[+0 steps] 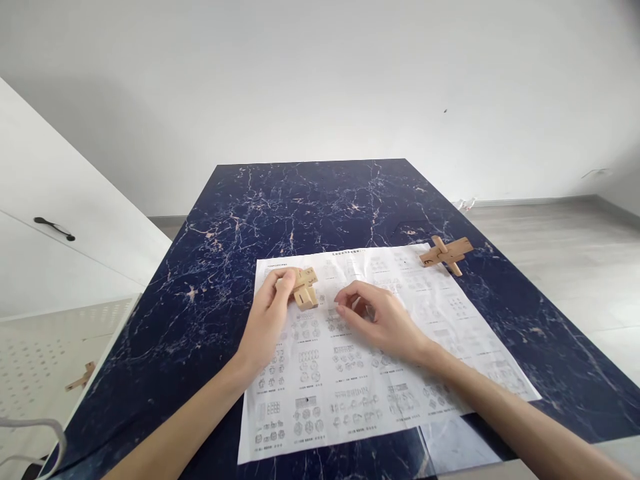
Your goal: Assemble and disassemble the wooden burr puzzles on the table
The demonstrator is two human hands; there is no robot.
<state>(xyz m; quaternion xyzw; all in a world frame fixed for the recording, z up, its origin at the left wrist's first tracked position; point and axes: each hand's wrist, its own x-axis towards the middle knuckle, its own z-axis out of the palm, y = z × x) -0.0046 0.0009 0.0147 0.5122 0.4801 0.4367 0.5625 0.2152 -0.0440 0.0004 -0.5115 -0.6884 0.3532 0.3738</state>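
Note:
My left hand (273, 307) is closed round a small wooden burr puzzle piece cluster (305, 290), held just above the printed sheet. Dark marks show on its pale, notched blocks; the fingers hide its left part. To the right, my right hand (377, 317) hovers over the same sheet, its fingers curled and thumb and index tips close together. Nothing shows between those tips. Beneath both hands lies the white instruction sheet (345, 373), covered with rows of small puzzle drawings.
A crossed wooden puzzle (447, 255) rests at the sheet's upper right corner. The dark blue marbled table (300, 207) ends at a white wall. On the left are a white cabinet (60, 173), a perforated surface (37, 360) with another wooden piece (81, 378), and a cable (57, 433).

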